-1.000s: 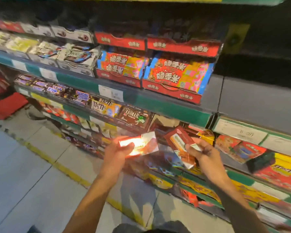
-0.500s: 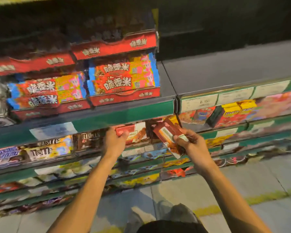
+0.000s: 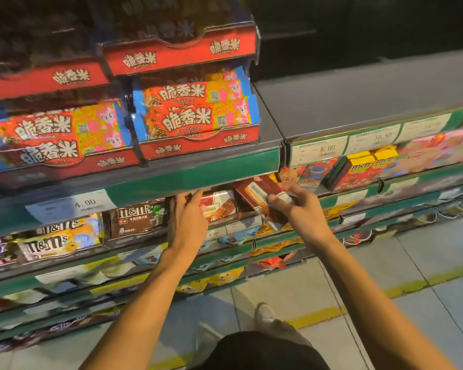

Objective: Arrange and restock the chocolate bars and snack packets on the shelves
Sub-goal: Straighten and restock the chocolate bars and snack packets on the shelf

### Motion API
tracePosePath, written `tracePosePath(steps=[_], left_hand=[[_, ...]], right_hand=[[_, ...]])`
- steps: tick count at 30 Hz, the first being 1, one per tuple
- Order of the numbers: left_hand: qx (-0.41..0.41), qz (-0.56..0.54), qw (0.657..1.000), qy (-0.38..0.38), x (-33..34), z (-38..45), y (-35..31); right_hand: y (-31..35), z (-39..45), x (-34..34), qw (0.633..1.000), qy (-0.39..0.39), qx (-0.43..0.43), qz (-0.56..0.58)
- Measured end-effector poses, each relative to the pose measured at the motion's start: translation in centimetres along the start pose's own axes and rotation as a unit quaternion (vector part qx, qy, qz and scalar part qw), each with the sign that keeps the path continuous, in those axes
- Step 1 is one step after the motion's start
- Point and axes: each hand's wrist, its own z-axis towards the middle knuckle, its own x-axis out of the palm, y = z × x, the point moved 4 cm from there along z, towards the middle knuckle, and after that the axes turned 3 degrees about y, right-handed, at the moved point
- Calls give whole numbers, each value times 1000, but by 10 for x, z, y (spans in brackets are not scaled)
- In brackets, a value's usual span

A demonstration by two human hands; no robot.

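Note:
My left hand [image 3: 189, 217] grips a red-and-white chocolate bar box [image 3: 221, 206] at its left end, the box sitting on the second shelf under the green shelf edge [image 3: 198, 177]. My right hand [image 3: 298, 209] holds a small stack of brown-and-orange chocolate bars [image 3: 261, 192], tilted, just right of that box. A brown M&M's display box [image 3: 138, 218] stands directly left of my left hand.
Red trays of crispy-rice chocolate bars [image 3: 198, 113] fill the shelf above. A bare grey shelf top [image 3: 358, 102] lies to their right. Yellow M&M's boxes [image 3: 364, 166] sit right of my hands. Lower shelves hold snack packets [image 3: 225, 279]; a grey tiled floor [image 3: 425, 276] is below.
The view swung toward the shelf face. My left hand carried the red-and-white box from in front of the shelves up onto the second shelf. My right hand moved up with its bars.

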Motion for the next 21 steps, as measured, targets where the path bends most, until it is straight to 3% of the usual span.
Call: tracePosePath(steps=[4,7,15,21], left_hand=[[43,190,981,-4,3,-2,-1],[66,242,968,31,8,-5,3],[78,210,975,11,16,-44,17],[84,177,980,-15,14,-64,22]], right_hand=[[7,16,3,999,27,-12,-35],[14,24,7,995,49,-35,-82],[24,53,46,966,138,-42,-215],[33,74,89,910,240,-14,-337]])
